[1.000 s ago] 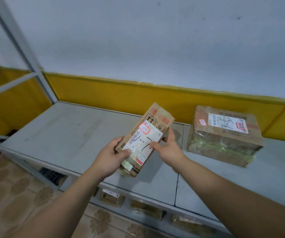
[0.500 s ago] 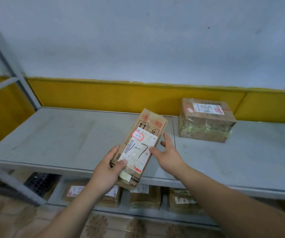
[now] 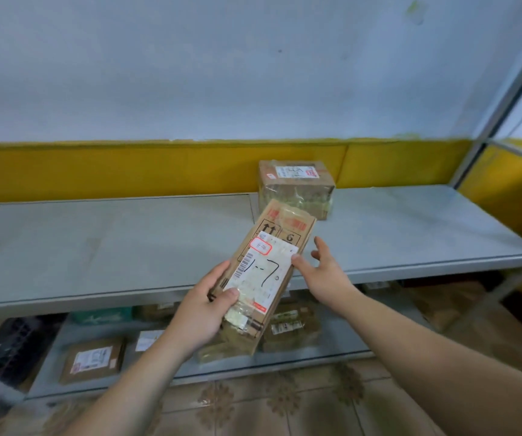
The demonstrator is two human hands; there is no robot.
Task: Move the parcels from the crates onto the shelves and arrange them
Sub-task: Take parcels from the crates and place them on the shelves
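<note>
A long flat cardboard parcel (image 3: 280, 240) with a white label marked "1-7" is held tilted over the front edge of the grey shelf (image 3: 111, 243). My left hand (image 3: 204, 306) grips its near end, thumb on the label. My right hand (image 3: 324, 272) is beside the parcel's right edge, thumb touching it, fingers spread and loose. A second taped cardboard parcel (image 3: 295, 188) stands at the back of the shelf against the yellow wall band.
On the lower shelf (image 3: 332, 354) lie several parcels, among them a flat one (image 3: 93, 361) at the left. A black crate (image 3: 5, 349) sits at the lower left. A metal upright (image 3: 501, 96) rises at the right. Patterned floor tiles lie below.
The view has swung right and pulled back, so the back parcel now sits centre. My right hand's fingers have come off the parcel and spread, only the thumb touching. The left hand keeps its grip.
</note>
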